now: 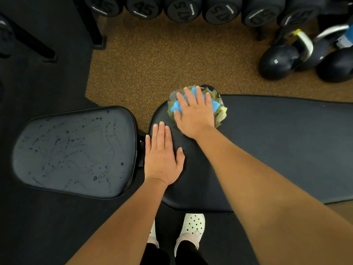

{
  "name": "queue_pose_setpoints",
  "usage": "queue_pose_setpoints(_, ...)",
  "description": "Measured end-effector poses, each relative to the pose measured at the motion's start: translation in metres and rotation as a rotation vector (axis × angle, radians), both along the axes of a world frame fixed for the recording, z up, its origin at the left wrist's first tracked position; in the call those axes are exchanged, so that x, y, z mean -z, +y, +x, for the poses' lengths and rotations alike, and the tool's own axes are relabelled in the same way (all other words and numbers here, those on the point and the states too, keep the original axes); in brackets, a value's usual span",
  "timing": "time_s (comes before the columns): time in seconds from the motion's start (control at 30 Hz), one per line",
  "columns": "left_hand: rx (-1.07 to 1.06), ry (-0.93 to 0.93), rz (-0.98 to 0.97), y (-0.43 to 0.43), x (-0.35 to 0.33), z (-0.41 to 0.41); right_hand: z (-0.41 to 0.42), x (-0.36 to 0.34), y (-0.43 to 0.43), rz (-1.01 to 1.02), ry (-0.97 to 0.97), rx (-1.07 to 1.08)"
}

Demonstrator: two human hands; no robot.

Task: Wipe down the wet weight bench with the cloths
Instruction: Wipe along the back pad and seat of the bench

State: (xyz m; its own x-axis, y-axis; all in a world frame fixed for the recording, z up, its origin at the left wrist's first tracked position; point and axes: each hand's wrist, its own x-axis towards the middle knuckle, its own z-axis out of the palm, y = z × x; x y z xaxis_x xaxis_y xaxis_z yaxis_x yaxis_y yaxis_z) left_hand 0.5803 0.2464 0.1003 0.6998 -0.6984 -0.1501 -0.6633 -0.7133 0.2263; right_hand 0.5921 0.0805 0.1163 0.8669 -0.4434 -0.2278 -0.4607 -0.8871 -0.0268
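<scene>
The black weight bench has two pads. The seat pad (pixel 76 150) on the left is streaked with water drops. The long back pad (pixel 277 150) runs to the right and looks mostly dry. A bunched wad of cloths (pixel 219 113), blue and olive green, lies at the far left corner of the long pad. My right hand (pixel 194 113) presses flat on top of the cloths, fingers spread. My left hand (pixel 162 157) rests flat and bare on the near left end of the long pad, beside the gap between the pads.
A rack of black dumbbells (pixel 181 8) lines the top. Kettlebells (pixel 277 62) stand on the brown speckled floor (pixel 162 64) at the upper right. Black rack legs (pixel 95 25) sit at the upper left. My feet in white clogs (pixel 193 226) stand below the bench.
</scene>
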Motion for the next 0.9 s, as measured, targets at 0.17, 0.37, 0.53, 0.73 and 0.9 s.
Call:
queue_pose_setpoints(0.17, 0.004, 0.001, -0.001, 0.002, 0.001, 0.0, -0.028, -0.003, 0.004, 0.084, -0.039, -0.348)
queue_pose_setpoints(0.37, 0.006, 0.027, -0.031, 0.001, 0.0, 0.0, -0.033, 0.001, -0.008, -0.009, -0.044, -0.07)
queue_pose_setpoints(0.53, 0.01, 0.056, -0.073, 0.004, 0.003, 0.001, -0.031, 0.002, 0.031, 0.041, -0.062, -0.17)
queue_pose_setpoints(0.73, 0.08, 0.087, -0.026, 0.013, 0.004, 0.009, -0.062, 0.005, -0.016, -0.027, -0.194, -0.311)
queue_pose_setpoints(0.9, 0.098, 0.081, -0.057, 0.016, 0.007, 0.012, -0.023, 0.004, 0.008, -0.1, -0.177, -0.007)
